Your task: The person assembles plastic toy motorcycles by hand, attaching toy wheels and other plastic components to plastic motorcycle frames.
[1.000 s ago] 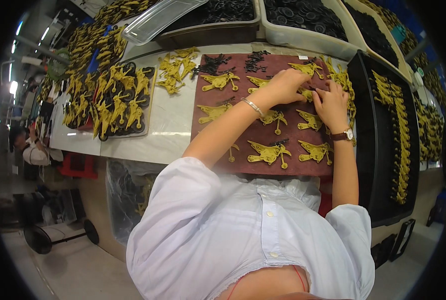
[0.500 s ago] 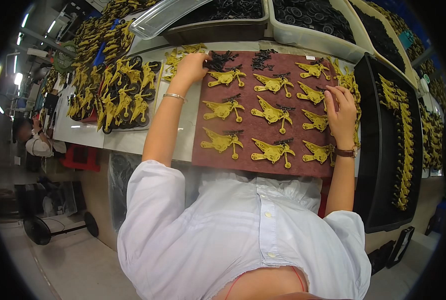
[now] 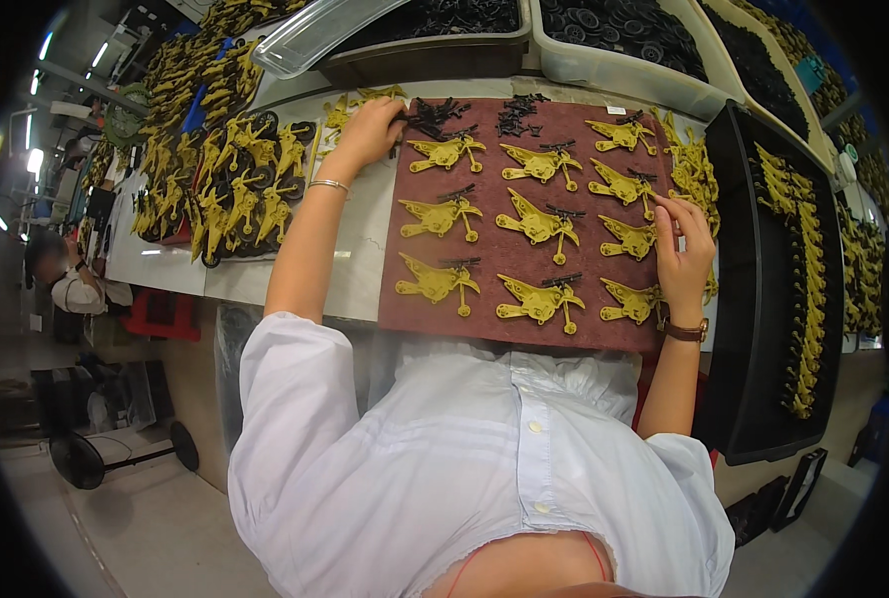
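Yellow plastic toy motorbike bodies [image 3: 536,219] lie in three columns on a dark red mat [image 3: 435,317], most with a small black part across one end. My left hand [image 3: 370,133] is at the mat's far left corner, fingers bent together beside a pile of small black parts [image 3: 437,116]. Anything between those fingertips is too small to make out. My right hand [image 3: 686,249] hovers at the mat's right edge, thumb and fingers drawn together beside the right column's yellow body [image 3: 624,183]. What its fingertips hold, if anything, cannot be made out.
A second black pile [image 3: 520,116] lies at the mat's far edge. Loose yellow bodies [image 3: 692,164] are heaped right of it, beside a black crate [image 3: 753,329]. Bins of black wheels [image 3: 619,30] stand behind. At left sit yellow bodies with wheels [image 3: 250,189].
My left hand has shifted slightly left, away from the black pile. My right hand has drawn slightly right and nearer to me, uncovering more of a yellow body in the right column.
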`<state>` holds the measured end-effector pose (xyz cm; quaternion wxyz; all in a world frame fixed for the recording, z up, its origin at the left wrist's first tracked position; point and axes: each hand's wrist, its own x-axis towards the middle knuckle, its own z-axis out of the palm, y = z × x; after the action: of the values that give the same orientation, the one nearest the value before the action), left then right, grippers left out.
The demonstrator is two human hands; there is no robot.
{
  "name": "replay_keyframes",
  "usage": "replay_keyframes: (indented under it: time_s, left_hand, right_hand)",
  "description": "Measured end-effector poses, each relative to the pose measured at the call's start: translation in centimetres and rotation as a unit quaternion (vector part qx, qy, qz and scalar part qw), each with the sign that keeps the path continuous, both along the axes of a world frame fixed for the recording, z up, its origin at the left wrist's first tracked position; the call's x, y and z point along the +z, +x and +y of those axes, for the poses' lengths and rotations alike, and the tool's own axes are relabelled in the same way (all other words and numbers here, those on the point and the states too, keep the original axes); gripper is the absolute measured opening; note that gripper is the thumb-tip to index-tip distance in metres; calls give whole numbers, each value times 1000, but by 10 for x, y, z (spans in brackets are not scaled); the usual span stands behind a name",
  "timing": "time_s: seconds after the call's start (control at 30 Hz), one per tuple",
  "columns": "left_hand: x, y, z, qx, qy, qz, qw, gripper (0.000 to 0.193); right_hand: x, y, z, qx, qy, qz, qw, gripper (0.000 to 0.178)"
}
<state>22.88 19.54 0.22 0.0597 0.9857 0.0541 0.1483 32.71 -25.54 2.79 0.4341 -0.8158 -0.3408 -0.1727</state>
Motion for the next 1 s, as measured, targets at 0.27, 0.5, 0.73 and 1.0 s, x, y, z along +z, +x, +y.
replay_keyframes:
  time_s: [0.27,0.5,0.73,1.0]
  left_hand:
    - [11,-14,4,160,-149,-31,975,22]
    - [-3,-22,-11,182,-109,62,975,35]
    - [2,-19,-19,208,-108,121,964,35]
    - [10,-12,-36,228,21,180,957,41]
  right_hand:
    - [-2,-10,-5,10,44,38,998,15]
    - [-1,-17,-5,13,37,39,998,14]
    - [-2,-24,-9,9,25,72,997,14]
    - [-2,-27,-25,-11,38,42,998,13]
